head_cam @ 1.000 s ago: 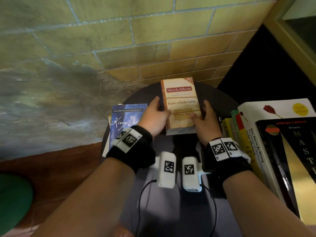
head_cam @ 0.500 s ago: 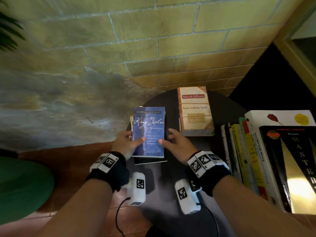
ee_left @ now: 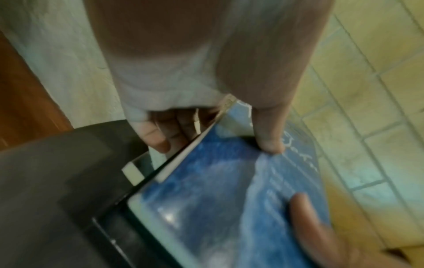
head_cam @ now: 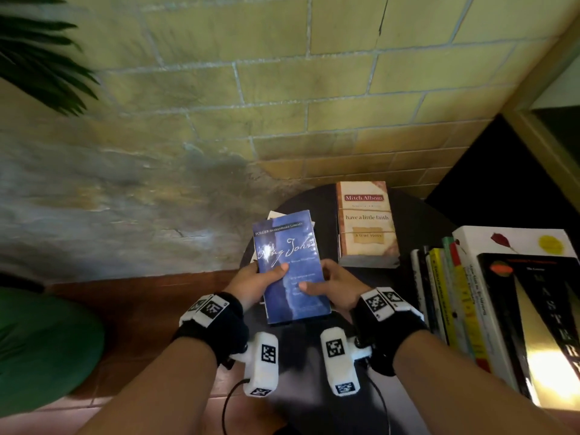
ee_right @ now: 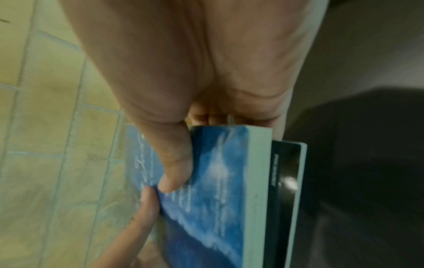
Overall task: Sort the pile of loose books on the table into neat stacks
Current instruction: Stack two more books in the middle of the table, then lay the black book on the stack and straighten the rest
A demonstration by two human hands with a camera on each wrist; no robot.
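Compared with half a second ago, the blue King John paperback has come up off the books beneath it and now sits tilted in both hands, its top leaning left; a second ago the same hands were on the tan Mitch Albom book, which has stayed flat at the back of the round dark counter.

The left hand grips the paperback's left edge, thumb pressed on the front cover and fingers curled underneath, as the left wrist view shows. The right hand grasps the right edge the same way, thumb across the cover near the middle, fingers behind.

Under the lifted paperback a dark-covered book lies on the counter, with pale page edges of another book showing past the paperback's upper left corner. Farther right, a row of upright books stands just beside the counter, a large black and gold volume nearest the camera.
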